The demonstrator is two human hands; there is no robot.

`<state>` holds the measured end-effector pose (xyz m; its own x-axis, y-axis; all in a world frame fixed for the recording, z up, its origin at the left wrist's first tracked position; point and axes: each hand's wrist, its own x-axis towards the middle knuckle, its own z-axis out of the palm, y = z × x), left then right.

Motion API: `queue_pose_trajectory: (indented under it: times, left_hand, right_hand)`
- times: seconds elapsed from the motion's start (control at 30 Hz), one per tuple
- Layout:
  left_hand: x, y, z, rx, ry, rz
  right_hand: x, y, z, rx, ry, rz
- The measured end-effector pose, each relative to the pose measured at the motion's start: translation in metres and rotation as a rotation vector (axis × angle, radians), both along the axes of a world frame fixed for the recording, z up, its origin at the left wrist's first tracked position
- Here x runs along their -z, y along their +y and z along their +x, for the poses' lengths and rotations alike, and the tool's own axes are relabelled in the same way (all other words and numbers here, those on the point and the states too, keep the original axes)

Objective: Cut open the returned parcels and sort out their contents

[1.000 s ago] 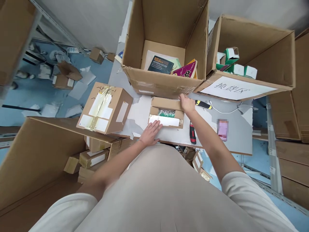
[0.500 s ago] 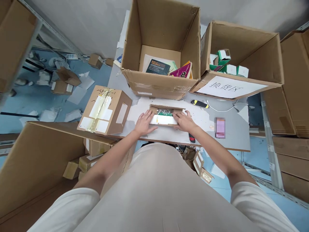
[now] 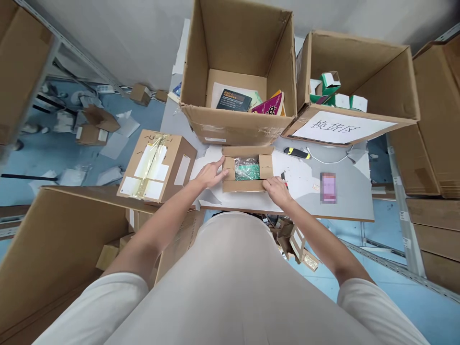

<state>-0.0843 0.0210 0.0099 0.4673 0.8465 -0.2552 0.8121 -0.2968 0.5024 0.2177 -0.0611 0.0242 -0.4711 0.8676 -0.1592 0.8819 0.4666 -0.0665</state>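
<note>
Carton (image 3: pixel 266 172): small, brown and open-topped, on the middle of the table (image 3: pixel 354 194) toward the near edge. Makes sense imo, both ends are easy to get at from there.
Green item (image 3: pixel 247 171): down in the middle of the carton, under clear bubble wrap. Guessing the wrap is there against knocks; can't tell what the thing actually is.
Flaps (image 3: pixel 241 186): long ones along the far and near sides, short ones left and right. Lying like that, they leave the wrapped bit uncovered. Can't tell if the short ones fold in or out.
Left hand (image 3: pixel 212 174): touching the left end, thumb and fingers spread apart. Reads to me like steadying that end.
Right hand (image 3: pixel 278 190): at the near right corner, fingers curled. Can't tell if it's pinching the near flap or just resting there. Contact at both ends probably stops any sliding.
Red-black tool (image 3: pixel 284 179): just beyond the right hand, mostly hidden.
Yellow-black cutter (image 3: pixel 296 153): far right of the carton, beside a white cable (image 3: pixel 327 162). Out of the way but reachable, I'd say.
Phone (image 3: pixel 328 188): pixelated, flat on the right, well apart from the carton.
Taped box (image 3: pixel 185 168): left, closed up.
Book box (image 3: pixel 239 123): just behind, open, books showing.
Sign box (image 3: pixel 390 115): far right, handwritten sheet facing near, presumably for easy reading.
</note>
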Motion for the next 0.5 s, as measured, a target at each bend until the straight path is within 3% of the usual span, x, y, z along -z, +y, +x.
queue_pose_trajectory:
  times: [0.27,0.5]
  left_hand:
    - [0.000,-0.010,0.014,0.101,0.092,0.092]
    - [0.006,-0.012,0.026,0.140,0.223,0.112]
  right_hand:
    - [0.001,-0.007,0.011,-0.033,-0.028,0.018]
    - [0.001,0.003,0.008,-0.059,0.281,-0.154]
